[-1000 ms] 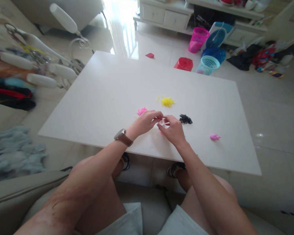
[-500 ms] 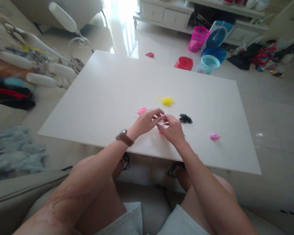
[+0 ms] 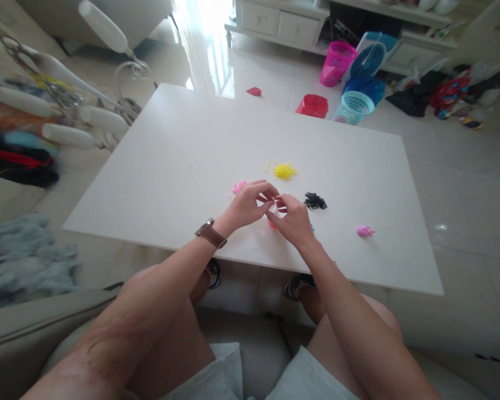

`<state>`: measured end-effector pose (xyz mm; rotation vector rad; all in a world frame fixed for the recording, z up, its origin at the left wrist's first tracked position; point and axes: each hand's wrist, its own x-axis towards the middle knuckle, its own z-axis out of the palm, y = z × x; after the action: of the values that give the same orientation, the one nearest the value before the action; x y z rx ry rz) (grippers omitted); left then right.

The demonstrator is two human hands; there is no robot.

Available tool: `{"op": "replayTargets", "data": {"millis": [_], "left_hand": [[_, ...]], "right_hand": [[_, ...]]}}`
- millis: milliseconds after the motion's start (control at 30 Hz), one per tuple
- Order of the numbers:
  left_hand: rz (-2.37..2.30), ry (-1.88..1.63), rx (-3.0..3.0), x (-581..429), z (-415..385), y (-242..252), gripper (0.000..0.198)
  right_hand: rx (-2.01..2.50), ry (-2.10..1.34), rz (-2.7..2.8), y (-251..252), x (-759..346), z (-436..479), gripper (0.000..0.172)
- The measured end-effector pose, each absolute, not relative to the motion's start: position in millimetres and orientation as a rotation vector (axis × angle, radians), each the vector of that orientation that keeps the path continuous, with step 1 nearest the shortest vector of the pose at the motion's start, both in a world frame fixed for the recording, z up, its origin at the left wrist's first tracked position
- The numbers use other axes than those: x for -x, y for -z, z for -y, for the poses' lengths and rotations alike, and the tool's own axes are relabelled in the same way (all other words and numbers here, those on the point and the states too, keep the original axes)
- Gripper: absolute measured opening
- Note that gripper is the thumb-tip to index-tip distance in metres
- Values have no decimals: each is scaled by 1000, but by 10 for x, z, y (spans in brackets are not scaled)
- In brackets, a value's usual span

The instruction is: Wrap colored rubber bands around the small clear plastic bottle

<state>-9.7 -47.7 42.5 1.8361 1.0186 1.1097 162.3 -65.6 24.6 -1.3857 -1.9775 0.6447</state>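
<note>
We see the left hand (image 3: 246,205) and the right hand (image 3: 295,220) meeting over the smooth, glossy white surface (image 3: 179,161). The fingers of both are drawn together and pinched on a small pale piece (image 3: 275,207), too tiny for us to tell what it is made of. Just beyond the left fingers lies a frizzy pink tuft (image 3: 239,186), and farther past the fingertips a loose yellow heap (image 3: 284,171). Just right of the right fingers sits a wiry black tangle (image 3: 315,201), with a rounded pink lump (image 3: 365,231) well off to the right. A brown-strapped watch (image 3: 210,233) rings the left wrist. Compared with a second ago, the left fingers arch higher; the heaps have not moved.
</note>
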Motion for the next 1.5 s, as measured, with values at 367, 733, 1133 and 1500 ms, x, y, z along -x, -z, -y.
{"op": "replayTargets", "data": {"millis": [367,733,1133,1500], "left_hand": [[-1478,-405,-2025,434,329,164,13],[-1315,-909,-1815,263,385,-178,7],[-1124,-1118,-2050,125,411,-347,22],[-1765,-568,-1942,744,185,272,57]], "right_hand": [[1403,-553,1814,-341,-1748,601,25],[1333,-549,1908,-380,-1849,615,25],[1349,-488,1986,-400,-1784,627,24],[1325,-601,1866,-302,-1786,615,25]]}}
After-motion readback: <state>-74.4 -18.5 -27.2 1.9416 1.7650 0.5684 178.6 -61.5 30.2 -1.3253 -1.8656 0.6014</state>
